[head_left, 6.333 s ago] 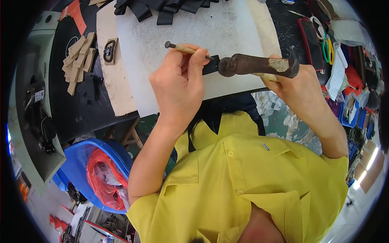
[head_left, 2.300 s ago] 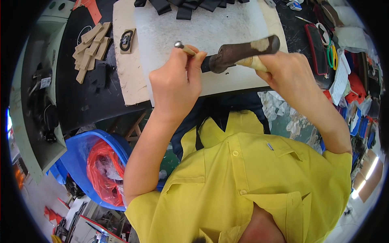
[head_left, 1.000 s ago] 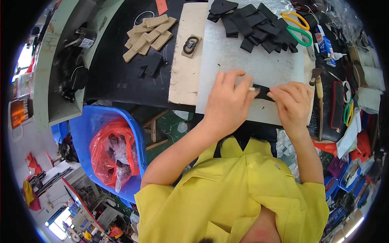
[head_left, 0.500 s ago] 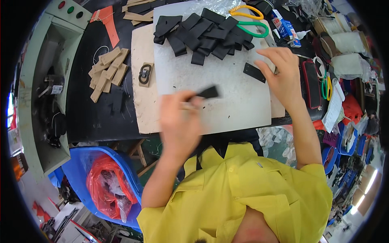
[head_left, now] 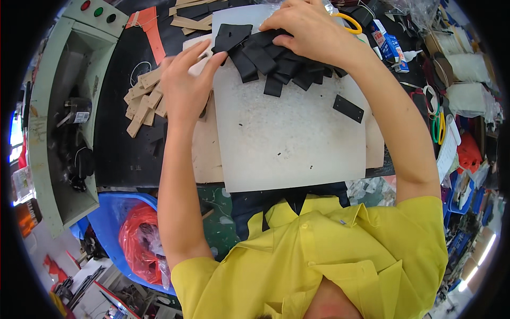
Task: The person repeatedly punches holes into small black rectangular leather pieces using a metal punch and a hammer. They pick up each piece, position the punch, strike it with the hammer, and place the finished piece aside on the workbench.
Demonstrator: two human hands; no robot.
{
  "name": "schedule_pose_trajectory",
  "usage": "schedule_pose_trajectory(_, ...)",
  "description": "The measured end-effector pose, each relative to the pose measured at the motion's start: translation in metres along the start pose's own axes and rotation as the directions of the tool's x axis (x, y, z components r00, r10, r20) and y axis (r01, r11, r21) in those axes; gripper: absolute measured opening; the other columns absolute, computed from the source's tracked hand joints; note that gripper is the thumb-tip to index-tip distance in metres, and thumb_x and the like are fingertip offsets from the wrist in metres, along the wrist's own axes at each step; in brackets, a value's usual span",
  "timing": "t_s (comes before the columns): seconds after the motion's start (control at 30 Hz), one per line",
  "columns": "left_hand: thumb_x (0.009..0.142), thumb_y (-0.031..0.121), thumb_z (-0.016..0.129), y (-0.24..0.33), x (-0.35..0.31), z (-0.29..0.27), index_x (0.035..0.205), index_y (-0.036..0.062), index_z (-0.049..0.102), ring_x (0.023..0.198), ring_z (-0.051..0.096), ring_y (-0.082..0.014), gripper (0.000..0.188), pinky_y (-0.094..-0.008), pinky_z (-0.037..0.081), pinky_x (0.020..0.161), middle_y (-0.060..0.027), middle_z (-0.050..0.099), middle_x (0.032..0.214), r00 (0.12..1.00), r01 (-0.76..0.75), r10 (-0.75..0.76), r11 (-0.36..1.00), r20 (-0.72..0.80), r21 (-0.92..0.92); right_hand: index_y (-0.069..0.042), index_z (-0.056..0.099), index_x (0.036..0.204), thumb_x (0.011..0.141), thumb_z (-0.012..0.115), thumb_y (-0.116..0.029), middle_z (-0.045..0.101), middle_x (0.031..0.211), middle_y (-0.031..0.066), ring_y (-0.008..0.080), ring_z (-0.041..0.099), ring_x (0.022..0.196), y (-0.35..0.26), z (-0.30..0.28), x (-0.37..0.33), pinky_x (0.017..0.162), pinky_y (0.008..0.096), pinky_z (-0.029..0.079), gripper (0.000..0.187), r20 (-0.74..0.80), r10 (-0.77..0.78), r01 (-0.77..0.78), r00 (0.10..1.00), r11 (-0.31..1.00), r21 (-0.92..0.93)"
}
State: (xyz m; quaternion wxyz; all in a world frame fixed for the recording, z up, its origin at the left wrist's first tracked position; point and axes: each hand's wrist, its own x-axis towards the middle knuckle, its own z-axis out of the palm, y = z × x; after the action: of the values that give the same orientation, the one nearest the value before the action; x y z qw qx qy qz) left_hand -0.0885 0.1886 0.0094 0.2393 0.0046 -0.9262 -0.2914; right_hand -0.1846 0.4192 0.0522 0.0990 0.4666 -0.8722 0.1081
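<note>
A pile of black strips [head_left: 271, 61] lies at the far part of a white sheet [head_left: 292, 143]. My right hand [head_left: 313, 32] reaches over the pile, its thumb and fingers apart; its far fingertips are partly cut off by the frame's top. At the pile's left end, my left hand [head_left: 186, 80] has its fingers stretched out and thumb spread, the thumb close to a black strip with small holes [head_left: 234, 38]. Whether it touches that strip I cannot tell. A single black strip with holes at its ends [head_left: 348, 108] lies apart on the right.
Tan strips [head_left: 142, 103] are heaped left of the sheet. An orange-red piece [head_left: 150, 32] lies behind them. Yellow-handled scissors [head_left: 349, 22] and a blue box [head_left: 390, 45] sit at the far right. Below the table's left side stands a blue bin [head_left: 114, 212] with a red bag.
My left hand has moved away from me to the pile's left end, and the strip it held no longer shows in it. My right hand has swung up over the pile.
</note>
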Motion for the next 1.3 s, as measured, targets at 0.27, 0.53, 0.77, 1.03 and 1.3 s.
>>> schedule_pose_trajectory(0.27,0.083,0.019,0.079,0.015,-0.007,-0.012,0.107,0.0066,0.076,0.068,0.049,-0.0067,0.027,-0.0212,0.038,0.061,0.0016,0.064,0.074,0.997,0.047,-0.054,0.992,-0.06,-0.116,-0.005,0.065,0.1,0.084,0.067,-0.018,0.063,0.089,0.0112,0.0293,0.06,0.09,-0.003,-0.021,-0.046,0.079,0.0434,0.047,0.02,-0.251,0.072,-0.111,0.965,0.983,-0.144)
schedule_pose_trajectory(0.53,0.094,0.01,0.064,0.038,-0.095,-0.044,0.098,0.0003,0.068,0.069,0.057,-0.0149,0.011,-0.0283,0.045,0.064,-0.0075,0.062,0.079,0.984,0.176,-0.176,0.983,0.013,-0.042,0.001,0.064,0.102,0.069,0.069,0.0,0.065,0.094,0.0106,0.0265,0.062,0.081,-0.107,0.007,-0.164,0.068,0.036,0.053,0.033,-0.238,0.026,0.047,0.971,0.954,0.297)
schedule_pose_trajectory(0.77,0.094,0.009,0.065,0.079,-0.101,-0.044,0.095,0.0,0.068,0.065,0.042,-0.006,0.01,-0.0252,0.037,0.058,-0.0019,0.052,0.07,0.818,0.455,-0.318,0.867,0.479,-0.203,-0.004,0.068,0.101,0.069,0.068,0.006,0.061,0.085,0.0073,0.0255,0.061,0.08,-0.128,-0.011,-0.192,0.069,0.0353,0.052,0.035,-0.223,0.342,-0.232,0.913,0.884,0.406)
schedule_pose_trajectory(1.03,0.08,0.013,0.081,0.094,-0.111,-0.015,0.114,0.004,0.065,0.052,0.033,-0.007,0.039,-0.023,0.03,0.048,-0.0033,0.069,0.091,0.93,0.004,0.086,0.97,0.358,-0.243,-0.004,0.073,0.096,0.081,0.072,0.0,0.066,0.082,0.0048,0.018,0.064,0.075,-0.118,-0.049,-0.204,0.068,0.029,0.052,0.015,0.157,0.394,-0.378,0.906,0.582,0.72)
schedule_pose_trajectory(1.3,0.073,0.015,0.087,0.09,-0.136,-0.007,0.131,0.0097,0.053,0.045,0.033,-0.0061,0.067,-0.0203,0.03,0.044,-0.004,0.075,0.107,0.915,-0.07,0.181,0.951,0.36,-0.301,0.003,0.072,0.092,0.087,0.071,-0.01,0.069,0.076,0.0024,0.0068,0.06,0.069,-0.091,-0.047,-0.164,0.062,0.0227,0.048,0.014,0.476,0.515,-0.618,0.713,0.14,0.774)
